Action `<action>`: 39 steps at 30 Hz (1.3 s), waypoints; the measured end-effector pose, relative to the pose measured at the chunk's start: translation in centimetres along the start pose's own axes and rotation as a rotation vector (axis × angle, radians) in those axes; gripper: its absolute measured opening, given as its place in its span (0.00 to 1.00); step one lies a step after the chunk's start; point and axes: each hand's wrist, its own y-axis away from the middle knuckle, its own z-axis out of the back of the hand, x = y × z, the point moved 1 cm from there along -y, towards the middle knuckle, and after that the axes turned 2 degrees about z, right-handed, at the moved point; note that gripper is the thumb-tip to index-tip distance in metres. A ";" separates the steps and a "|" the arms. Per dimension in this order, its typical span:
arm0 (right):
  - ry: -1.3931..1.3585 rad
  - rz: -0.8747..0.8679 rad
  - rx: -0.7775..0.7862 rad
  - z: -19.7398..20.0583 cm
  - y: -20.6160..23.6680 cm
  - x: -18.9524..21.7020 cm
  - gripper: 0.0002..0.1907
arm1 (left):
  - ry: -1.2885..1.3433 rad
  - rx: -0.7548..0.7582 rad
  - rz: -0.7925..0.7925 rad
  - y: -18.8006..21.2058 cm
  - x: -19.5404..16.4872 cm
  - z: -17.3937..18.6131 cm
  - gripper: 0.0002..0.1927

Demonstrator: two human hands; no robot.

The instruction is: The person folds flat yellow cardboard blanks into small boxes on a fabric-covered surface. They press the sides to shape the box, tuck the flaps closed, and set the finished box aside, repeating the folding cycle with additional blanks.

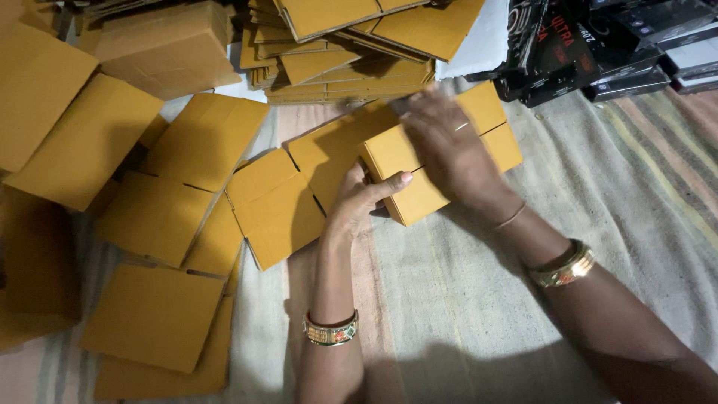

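Presently, line by line:

Small box: a yellow-brown cardboard box (407,176), partly folded up, sits on the striped cloth (598,194) near the middle of the view, between the two hands and touching both.

Left hand: the left hand (359,198) lies against the box's near-left corner, thumb stretched along the near edge and fingers curled against the left end; it presses the box rather than closing round it.

Right hand: the right hand (449,150) lies palm-down and spread flat on top of the box, fingers blurred, covering most of its upper face; a ring shows on one finger.

Wrists: patterned bangles sit on both forearms, with a thin band above the right one.

Flat cartons: unfolded cardboard blanks (273,206) lie just left of the box, one reaching under it, with more spread toward the left edge.

Stack: a pile of flattened cartons (351,52) stands beyond the hands, well apart from them.

Dark packs: black printed boxes (591,45) are heaped at the upper right.
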 end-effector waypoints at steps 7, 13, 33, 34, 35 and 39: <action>-0.082 0.042 0.006 0.0 -0.7 1.1 0.15 | 0.029 0.016 -0.023 0.5 -0.5 -0.4 0.42; -0.174 -0.253 -0.180 0.9 1.5 -6.6 0.12 | -0.097 0.013 -0.191 1.1 -1.7 -1.1 0.39; -0.047 0.156 0.036 8.6 -1.1 2.2 0.37 | -0.796 -0.050 -0.670 5.2 -5.3 -5.1 0.34; -0.024 0.090 0.112 8.4 -1.1 1.8 0.37 | -0.791 -0.049 -0.712 5.2 -5.2 -5.0 0.34; -0.001 0.024 0.189 8.1 -1.1 1.4 0.36 | -0.801 -0.044 -0.699 5.1 -5.1 -5.0 0.33; 0.057 -0.125 0.266 7.4 -0.4 -1.4 0.36 | -0.787 -0.021 -0.711 4.6 -4.5 -4.7 0.34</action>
